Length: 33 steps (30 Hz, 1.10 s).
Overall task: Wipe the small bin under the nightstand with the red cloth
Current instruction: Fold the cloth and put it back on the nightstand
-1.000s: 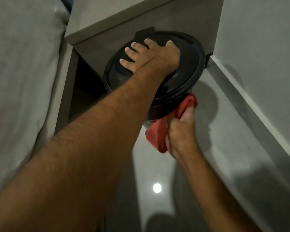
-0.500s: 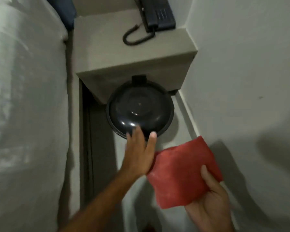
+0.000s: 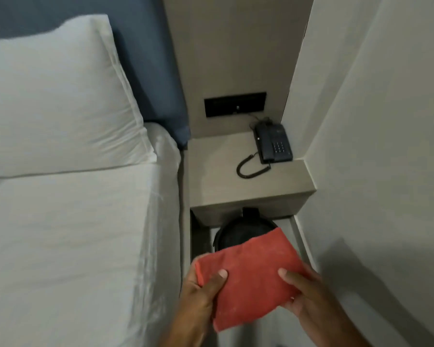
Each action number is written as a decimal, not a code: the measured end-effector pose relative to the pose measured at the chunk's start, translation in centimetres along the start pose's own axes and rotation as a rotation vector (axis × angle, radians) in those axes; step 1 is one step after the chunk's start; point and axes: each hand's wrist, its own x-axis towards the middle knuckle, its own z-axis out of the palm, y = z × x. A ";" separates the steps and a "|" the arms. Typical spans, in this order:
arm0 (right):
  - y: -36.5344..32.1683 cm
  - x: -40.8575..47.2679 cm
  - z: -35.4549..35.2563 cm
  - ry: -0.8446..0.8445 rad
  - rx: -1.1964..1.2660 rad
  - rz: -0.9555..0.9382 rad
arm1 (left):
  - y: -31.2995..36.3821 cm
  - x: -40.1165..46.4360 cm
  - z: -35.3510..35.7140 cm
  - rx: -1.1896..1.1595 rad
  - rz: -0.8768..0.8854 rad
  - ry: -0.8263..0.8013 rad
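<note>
Hands both grip the red cloth (image 3: 246, 274): left hand (image 3: 203, 289) pinching its left edge, right hand (image 3: 303, 294) its right, held flat above the small black bin (image 3: 232, 234) tucked under the nightstand (image 3: 246, 186). Risk: the cloth hides the lid, so a blind reach could knock the bin or miss spots. Contents unseen; lid closed.

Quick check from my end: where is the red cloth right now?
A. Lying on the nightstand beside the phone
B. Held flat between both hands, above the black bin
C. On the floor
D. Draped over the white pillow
B: the folded red cloth is gripped by the left hand and right hand, in front of the round black lidded bin.
</note>
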 end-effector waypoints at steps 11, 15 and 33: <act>-5.9 17.1 1.2 -0.052 -0.404 0.064 | 5.7 14.4 4.0 0.223 -0.149 -0.049; -6.7 24.4 3.2 -0.022 -0.550 0.079 | 5.1 22.9 4.6 0.352 -0.066 0.150; -1.5 39.6 7.0 -0.114 -1.610 0.110 | 4.6 40.9 1.3 1.174 0.015 0.112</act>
